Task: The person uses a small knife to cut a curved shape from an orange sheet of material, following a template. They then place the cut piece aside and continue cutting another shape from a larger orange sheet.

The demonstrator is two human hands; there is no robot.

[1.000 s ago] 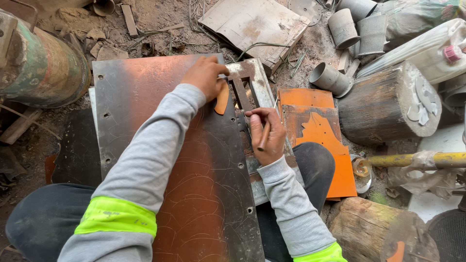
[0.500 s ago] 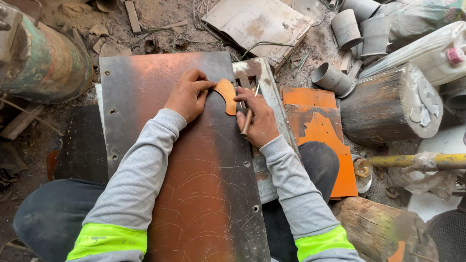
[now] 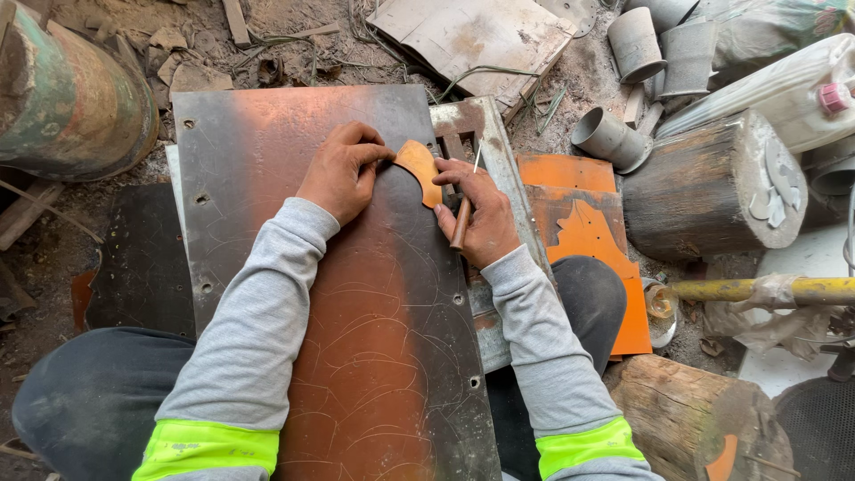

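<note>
A large rusty metal sheet (image 3: 267, 160) with scratched curved outlines lies across my lap. My left hand (image 3: 343, 169) presses a small orange curved template (image 3: 419, 169) flat onto the sheet near its right edge. My right hand (image 3: 476, 214) grips a thin scriber with a wooden handle (image 3: 460, 223), its point touching the template's right side.
An orange sheet with cut-out shapes (image 3: 583, 232) lies to the right. A wooden log (image 3: 712, 191) and several grey metal cups (image 3: 610, 138) stand beyond it. A big rusty cylinder (image 3: 71, 98) is at the far left, another log (image 3: 704, 428) by my right knee.
Both hands and the template have shifted left and slightly toward me on the sheet. My right hand has turned so the scriber meets the template's edge.
</note>
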